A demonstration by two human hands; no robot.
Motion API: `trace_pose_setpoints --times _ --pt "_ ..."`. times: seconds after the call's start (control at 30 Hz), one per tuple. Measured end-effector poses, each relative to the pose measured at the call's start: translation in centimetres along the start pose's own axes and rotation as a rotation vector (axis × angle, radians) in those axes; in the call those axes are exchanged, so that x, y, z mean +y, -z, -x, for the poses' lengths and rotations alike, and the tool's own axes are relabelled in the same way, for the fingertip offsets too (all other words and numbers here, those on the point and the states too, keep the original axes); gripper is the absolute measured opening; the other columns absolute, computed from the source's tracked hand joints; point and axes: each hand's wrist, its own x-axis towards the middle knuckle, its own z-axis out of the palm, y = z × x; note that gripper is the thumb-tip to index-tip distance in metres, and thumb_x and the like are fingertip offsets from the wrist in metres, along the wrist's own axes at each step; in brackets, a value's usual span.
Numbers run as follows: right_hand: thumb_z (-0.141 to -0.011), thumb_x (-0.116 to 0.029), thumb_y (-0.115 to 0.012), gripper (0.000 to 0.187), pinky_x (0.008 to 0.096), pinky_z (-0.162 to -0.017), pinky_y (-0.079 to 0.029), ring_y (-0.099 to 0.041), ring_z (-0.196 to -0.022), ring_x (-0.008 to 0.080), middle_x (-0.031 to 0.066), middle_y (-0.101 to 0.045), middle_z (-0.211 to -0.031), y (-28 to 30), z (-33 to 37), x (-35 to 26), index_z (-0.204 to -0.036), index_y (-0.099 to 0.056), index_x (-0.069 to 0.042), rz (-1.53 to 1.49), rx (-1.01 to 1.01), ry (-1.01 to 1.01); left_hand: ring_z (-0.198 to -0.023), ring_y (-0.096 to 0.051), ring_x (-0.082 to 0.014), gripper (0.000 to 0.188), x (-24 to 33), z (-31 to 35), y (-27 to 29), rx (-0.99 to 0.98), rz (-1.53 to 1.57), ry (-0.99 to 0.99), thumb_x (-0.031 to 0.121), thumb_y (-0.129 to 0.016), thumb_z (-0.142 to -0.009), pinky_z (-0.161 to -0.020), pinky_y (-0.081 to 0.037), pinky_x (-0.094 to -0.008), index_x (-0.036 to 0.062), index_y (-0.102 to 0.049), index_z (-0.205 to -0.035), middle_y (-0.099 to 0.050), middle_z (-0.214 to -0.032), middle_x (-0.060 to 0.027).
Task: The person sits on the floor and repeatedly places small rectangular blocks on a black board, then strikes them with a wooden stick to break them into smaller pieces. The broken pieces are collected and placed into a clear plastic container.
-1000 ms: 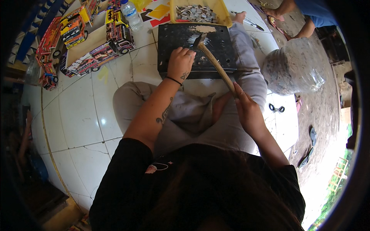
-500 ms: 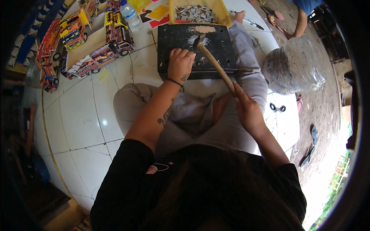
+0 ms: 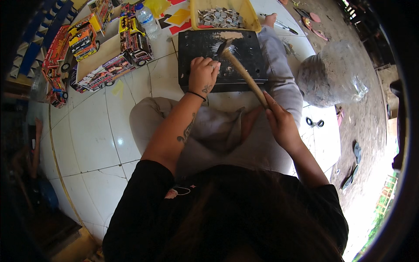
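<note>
You have your right hand (image 3: 281,124) closed around the lower end of a hammer with a pale wooden handle and a dark metal head (image 3: 244,76). The hammer slants up across a black, rectangular, slab-like block (image 3: 251,53), its head over the pale, scuffed patch (image 3: 217,46); whether it touches there or hovers just above, you cannot tell from this view. Your left hand (image 3: 204,74) rests on the near left part of the block, fingers close together and bent; whether they pinch anything is hidden.

The main hazard is likely those left fingers: they lie just beside the hammer head, so a stroke that drifts left could catch the knuckles. Gripping so near the handle's end gives reach but may cost you aim. The block sits close to your legs in grey trousers (image 3: 275,61), so a glancing blow off its right edge might strike your shin. If the block skids or tips under an off-centre hit, it could knock the yellow plastic tub (image 3: 254,19) just beyond it and scatter the small, flat, greyish pieces (image 3: 220,18) inside. A small part struck near its edge could also fly off sideways.
</note>
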Motion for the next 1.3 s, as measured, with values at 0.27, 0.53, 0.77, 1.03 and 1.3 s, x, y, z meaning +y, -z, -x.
trace_pose_setpoints --times 0.27,0.53,0.77,1.03,1.3 --pt "-0.086 -0.005 -0.052 0.056 0.0456 -0.08 -0.047 -0.057 -0.097 0.0404 0.0221 -0.056 -0.109 -2.2 -3.0 4.8 -0.139 -0.04 -0.014 0.151 0.203 -0.116 -0.079 -0.054 -0.0268 0.012 0.2 0.1 0.7 -0.024 0.109 0.036 0.015 -0.065 -0.081 -0.081 -0.042 -0.0391 0.0057 -0.069 -0.087 -0.059 -0.079 -0.0062" --pt "-0.082 -0.002 -0.054 0.061 0.0431 -0.088 -0.045 -0.052 -0.101 0.0406 0.0244 -0.045 -0.115 -6.0 -4.0 7.0 -0.14 -0.035 -0.005 -0.024 0.149 -0.096 -0.065 -0.063 -0.021 0.014 -0.1 -0.1 2.6 -0.215 0.412 0.501 0.017 -0.07 -0.078 -0.064 -0.049 -0.0329 0.0035 -0.07 -0.083 -0.065 -0.073 -0.0083" --pt "-0.08 -0.006 -0.064 0.064 0.0362 -0.085 -0.047 -0.054 -0.099 0.0292 0.0175 -0.042 -0.122 -2.9 -2.9 6.0 -0.138 -0.037 -0.005 -0.173 0.359 -0.134 -0.067 -0.06 -0.0095 0.025 -4.7 -13.6 1.2 -0.34 0.936 0.853 0.025 -0.068 -0.084 -0.062 -0.046 -0.0223 0.0018 -0.067 -0.095 -0.067 -0.081 -0.0027" --pt "-0.08 -0.003 -0.063 0.047 0.0285 -0.069 -0.05 -0.059 -0.088 0.019 0.0123 -0.055 -0.112 2.8 -6.2 12.5 -0.126 -0.052 -0.005 -0.267 0.51 -0.078 -0.116 -0.053 -0.0236 0.066 -4.7 -9.9 2.5 -0.265 0.672 0.542 0.015 -0.062 -0.089 -0.098 -0.041 -0.0332 0.0016 -0.026 -0.142 -0.051 -0.13 -0.0182" --pt "-0.08 -0.013 -0.061 0.043 0.0376 -0.084 -0.049 -0.061 -0.095 0.0296 0.0196 -0.059 -0.112 4.7 -23.2 30.3 -0.121 -0.055 -0.001 0.071 0.501 -0.319 -0.122 -0.043 -0.0331 0.057 -2.0 9.0 17.0 -0.326 -0.166 0.957 0.015 -0.058 -0.087 -0.105 -0.032 -0.0402 -0.003 -0.036 -0.137 -0.045 -0.133 -0.0218"
